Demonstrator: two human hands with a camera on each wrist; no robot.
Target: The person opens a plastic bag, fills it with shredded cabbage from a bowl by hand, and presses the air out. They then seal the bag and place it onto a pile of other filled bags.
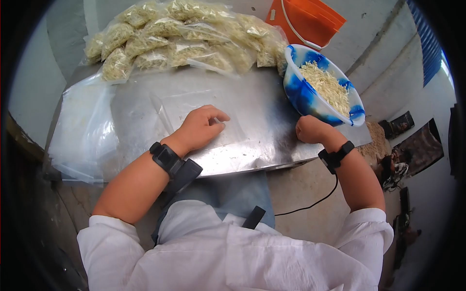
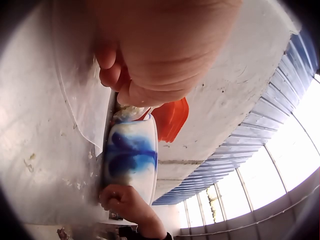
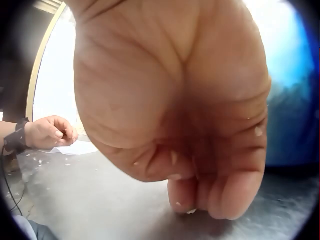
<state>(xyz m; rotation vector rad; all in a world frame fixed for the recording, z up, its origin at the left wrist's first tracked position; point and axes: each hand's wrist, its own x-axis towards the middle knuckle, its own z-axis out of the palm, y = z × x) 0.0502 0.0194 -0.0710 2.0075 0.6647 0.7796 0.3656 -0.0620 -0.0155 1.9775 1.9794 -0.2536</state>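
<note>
My left hand [image 1: 201, 128] is over a clear plastic bag [image 1: 182, 104] lying on the metal table, its fingers loosely bent and holding nothing. Close up in the left wrist view, the left hand [image 2: 165, 50] has its fingertips low beside the bag's edge. The right hand [image 1: 312, 130] is at the near side of the blue-and-white bowl [image 1: 301, 94], which holds pale shreds [image 1: 325, 87]. Seen in the right wrist view, the right hand [image 3: 175, 100] has loosely curled fingers near the table surface, with small pale bits stuck to the skin and nothing gripped.
Filled clear bags [image 1: 194, 43] are piled along the table's far side. Flat, unfilled plastic bags [image 1: 85, 126] lie at the left. An orange bucket [image 1: 308, 22] stands behind the bowl. A black cable [image 1: 310, 206] hangs from the right wrist.
</note>
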